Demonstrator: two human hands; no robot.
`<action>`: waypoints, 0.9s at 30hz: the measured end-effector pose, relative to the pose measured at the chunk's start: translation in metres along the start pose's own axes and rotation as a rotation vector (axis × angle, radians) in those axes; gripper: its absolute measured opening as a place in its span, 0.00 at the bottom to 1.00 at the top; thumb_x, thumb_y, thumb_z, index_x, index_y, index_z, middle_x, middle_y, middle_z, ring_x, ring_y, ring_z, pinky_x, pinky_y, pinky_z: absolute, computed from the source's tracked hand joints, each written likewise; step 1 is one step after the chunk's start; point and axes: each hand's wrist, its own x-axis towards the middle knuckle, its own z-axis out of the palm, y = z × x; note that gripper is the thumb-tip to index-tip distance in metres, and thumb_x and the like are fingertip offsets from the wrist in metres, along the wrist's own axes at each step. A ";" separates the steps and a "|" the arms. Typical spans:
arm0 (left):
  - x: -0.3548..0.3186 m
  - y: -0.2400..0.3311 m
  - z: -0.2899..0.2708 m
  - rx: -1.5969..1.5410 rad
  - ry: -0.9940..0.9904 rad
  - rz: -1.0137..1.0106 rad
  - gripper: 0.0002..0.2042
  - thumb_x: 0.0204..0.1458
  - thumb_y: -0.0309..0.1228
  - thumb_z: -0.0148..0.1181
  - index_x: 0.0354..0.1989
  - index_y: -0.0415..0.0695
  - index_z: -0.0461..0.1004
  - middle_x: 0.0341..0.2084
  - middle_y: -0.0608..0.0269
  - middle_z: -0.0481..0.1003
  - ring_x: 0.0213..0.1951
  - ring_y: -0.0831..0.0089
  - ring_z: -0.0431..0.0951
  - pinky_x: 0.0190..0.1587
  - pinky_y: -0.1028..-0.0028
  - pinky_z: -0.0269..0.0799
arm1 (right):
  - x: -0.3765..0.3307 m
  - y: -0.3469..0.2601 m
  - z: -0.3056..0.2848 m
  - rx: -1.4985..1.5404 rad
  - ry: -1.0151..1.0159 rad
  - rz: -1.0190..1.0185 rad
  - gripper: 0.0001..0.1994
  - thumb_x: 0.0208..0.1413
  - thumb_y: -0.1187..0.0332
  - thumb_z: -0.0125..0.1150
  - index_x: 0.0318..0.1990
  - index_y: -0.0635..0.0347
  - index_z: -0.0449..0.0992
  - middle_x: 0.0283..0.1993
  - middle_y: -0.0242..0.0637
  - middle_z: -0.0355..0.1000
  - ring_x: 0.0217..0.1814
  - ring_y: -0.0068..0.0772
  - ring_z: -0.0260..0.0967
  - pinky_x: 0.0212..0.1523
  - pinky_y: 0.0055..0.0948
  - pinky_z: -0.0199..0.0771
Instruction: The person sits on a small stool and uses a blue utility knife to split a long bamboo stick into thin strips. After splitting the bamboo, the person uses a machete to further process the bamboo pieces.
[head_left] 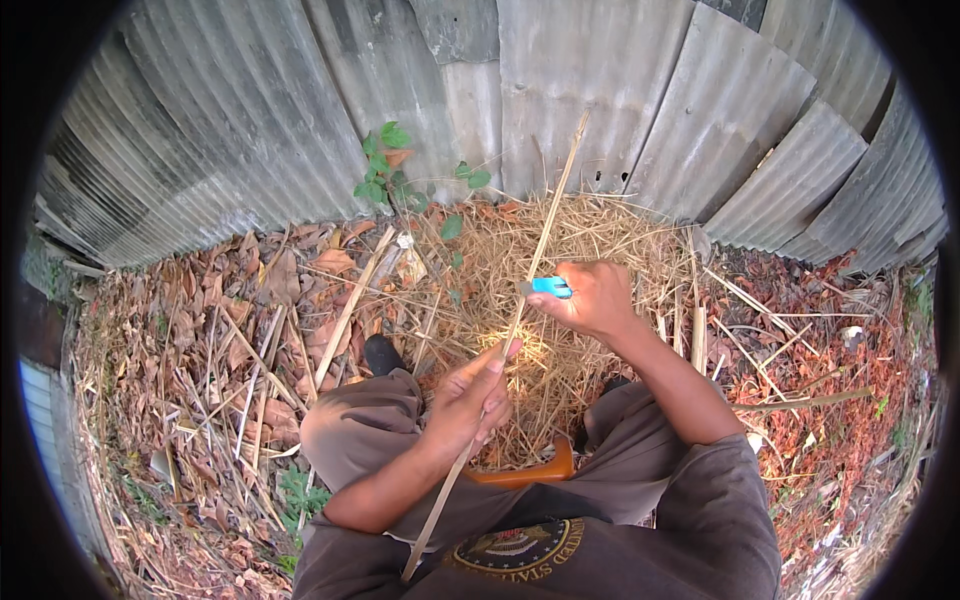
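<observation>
A long, thin, pale strip that looks like split bamboo [557, 207] runs slantwise from near the metal fence down to my shirt. My left hand [468, 398] is closed around its lower half, with the thumb lying along it. In my closed right hand [603, 298] is a blue-handled utility knife [550, 288]. Its short blade points left and meets the strip about midway up, above my left hand. The strip's lower end lies against the front of my dark shirt.
Corrugated metal sheets [600, 90] form a fence at the far side. Straw-like shavings [600, 225] cover the ground between my legs and the fence. Dry leaves and split sticks [345, 305] lie around. A smooth orange curved thing [530, 472] sits between my legs. Green leaves [375, 170] grow by the fence.
</observation>
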 end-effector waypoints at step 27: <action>-0.016 -0.013 0.007 0.232 -0.170 -0.163 0.22 0.66 0.36 0.43 0.65 0.38 0.58 0.16 0.76 0.57 0.13 0.88 0.54 0.19 0.84 0.51 | 0.005 0.181 -0.034 -0.395 0.387 0.279 0.31 0.51 0.35 0.50 0.19 0.57 0.72 0.15 0.44 0.69 0.20 0.50 0.70 0.21 0.43 0.67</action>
